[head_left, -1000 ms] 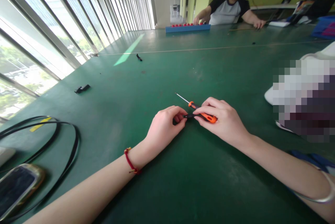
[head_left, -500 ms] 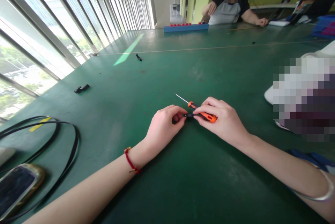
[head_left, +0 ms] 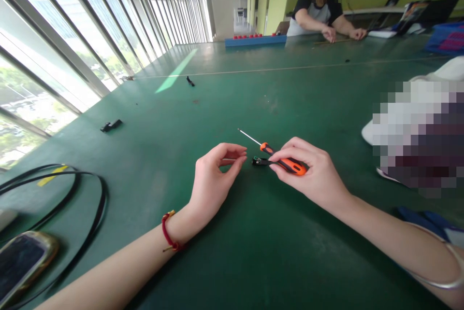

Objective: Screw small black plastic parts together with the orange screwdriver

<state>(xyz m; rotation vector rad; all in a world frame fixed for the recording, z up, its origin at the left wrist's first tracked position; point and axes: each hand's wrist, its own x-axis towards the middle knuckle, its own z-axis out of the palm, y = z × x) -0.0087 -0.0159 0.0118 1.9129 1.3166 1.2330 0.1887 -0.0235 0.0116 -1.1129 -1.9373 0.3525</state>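
Head view: over a green table (head_left: 232,257), the left hand (head_left: 217,170) curls, thumb and fingertips slightly parted; the right hand (head_left: 311,167) grips an orange-and-black screwdriver (head_left: 268,148). Its thumb and forefinger pinch a small black piece (head_left: 260,161) between the hands.

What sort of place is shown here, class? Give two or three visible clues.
Probably an office-like workroom: yellow-green partitions stand in the background, a long green table fills the foreground, and the right hand holds an orange-and-black screwdriver.
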